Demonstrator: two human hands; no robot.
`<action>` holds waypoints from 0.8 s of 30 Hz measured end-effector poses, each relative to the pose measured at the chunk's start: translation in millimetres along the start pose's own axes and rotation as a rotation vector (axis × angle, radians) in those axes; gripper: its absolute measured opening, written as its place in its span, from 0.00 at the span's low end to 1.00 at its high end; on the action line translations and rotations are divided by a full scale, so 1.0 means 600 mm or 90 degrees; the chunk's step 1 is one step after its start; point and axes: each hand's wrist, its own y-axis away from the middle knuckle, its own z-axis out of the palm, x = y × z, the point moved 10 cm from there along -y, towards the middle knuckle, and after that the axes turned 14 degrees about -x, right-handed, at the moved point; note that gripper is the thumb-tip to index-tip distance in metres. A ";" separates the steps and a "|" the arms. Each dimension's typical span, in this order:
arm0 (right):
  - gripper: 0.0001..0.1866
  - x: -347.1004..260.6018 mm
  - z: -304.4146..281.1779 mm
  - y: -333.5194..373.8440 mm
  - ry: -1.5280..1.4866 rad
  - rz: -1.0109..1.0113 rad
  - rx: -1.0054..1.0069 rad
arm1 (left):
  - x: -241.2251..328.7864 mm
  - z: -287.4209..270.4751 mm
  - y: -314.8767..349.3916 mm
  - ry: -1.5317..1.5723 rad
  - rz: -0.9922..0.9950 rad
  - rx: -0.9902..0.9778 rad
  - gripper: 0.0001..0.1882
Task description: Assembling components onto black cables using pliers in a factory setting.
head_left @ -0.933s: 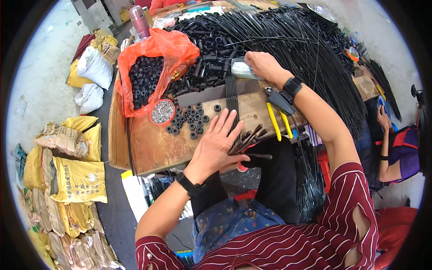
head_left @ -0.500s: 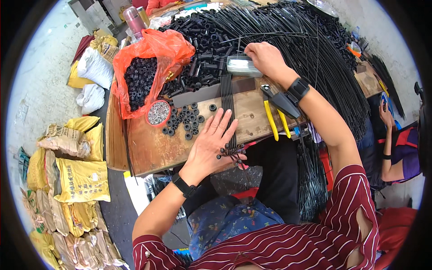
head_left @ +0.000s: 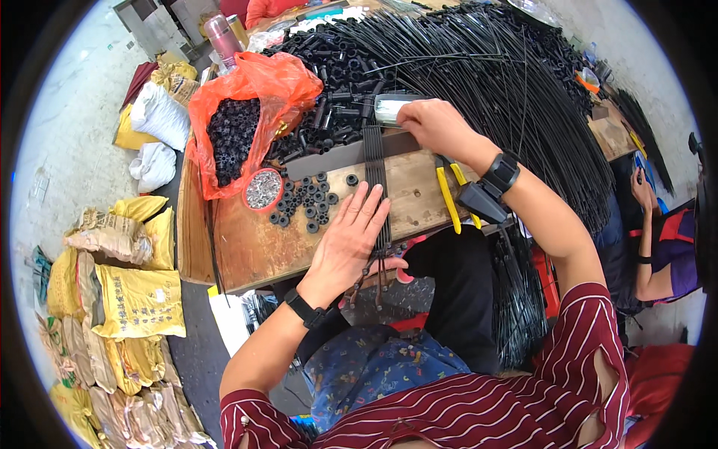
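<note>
Yellow and white sacks point(head_left: 138, 299) crowd the floor well left of the grey strip point(head_left: 336, 159), which lies across our worn wooden surface point(head_left: 247, 254). From our head view, a row of thin black rods point(head_left: 375, 153) crosses the strip, side by side, their near ends hanging past the surface's edge. Our left hand point(head_left: 345, 243) rests on them on the strip's near side, fingers outstretched and slightly parted, pressing rather than gripping. Our right hand point(head_left: 441, 127) is over the strip's right end, its fingers bent at a clear box point(head_left: 388, 121) of pale slender pieces just beyond the strip; we cannot tell whether they have hold of anything.

As we judge it, the lining-up of this one row is done. Much remains loose: a big heap of rods point(head_left: 479, 90) beyond the strip to the right, and black rings point(head_left: 308, 198) scattered on its near side. Yellow-handled cutters point(head_left: 448, 198) lie unheld near its right end; a red dish point(head_left: 256, 209) of shiny bits sits left of it.
</note>
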 end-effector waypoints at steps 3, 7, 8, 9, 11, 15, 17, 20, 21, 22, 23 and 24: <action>0.07 -0.012 0.020 -0.009 0.049 -0.051 -0.017 | -0.001 -0.001 -0.002 0.007 -0.007 0.003 0.52; 0.07 0.002 0.031 -0.014 0.077 -0.037 -0.018 | 0.002 -0.007 -0.004 0.024 -0.003 0.013 0.51; 0.07 -0.005 0.029 -0.011 0.078 -0.051 -0.010 | 0.002 -0.007 -0.003 0.031 -0.002 0.016 0.51; 0.07 -0.011 0.028 -0.009 0.079 -0.066 -0.002 | 0.001 -0.008 -0.001 0.035 0.002 0.018 0.50; 0.07 -0.013 0.030 -0.011 0.077 -0.070 0.001 | -0.001 -0.009 0.000 0.046 0.004 0.022 0.50; 0.06 -0.015 0.028 -0.007 0.082 -0.070 0.026 | -0.002 -0.010 0.001 0.079 0.009 0.022 0.50; 0.06 -0.013 0.029 -0.007 0.070 -0.067 0.028 | -0.003 -0.008 0.000 0.063 0.006 0.014 0.50; 0.07 -0.008 0.033 -0.008 0.061 -0.058 0.021 | -0.001 -0.007 0.000 0.043 0.003 -0.001 0.50; 0.08 -0.006 0.035 -0.009 0.065 -0.054 0.012 | -0.001 -0.007 -0.001 0.037 0.001 -0.006 0.50; 0.08 -0.005 0.035 -0.008 0.065 -0.053 0.012 | 0.000 -0.008 -0.001 0.037 0.002 -0.006 0.50; 0.08 -0.006 0.035 -0.007 0.053 -0.056 0.017 | 0.001 -0.009 0.000 0.038 0.005 -0.007 0.50; 0.08 -0.007 0.034 -0.006 0.042 -0.059 0.022 | 0.002 -0.009 0.000 0.038 0.007 -0.008 0.50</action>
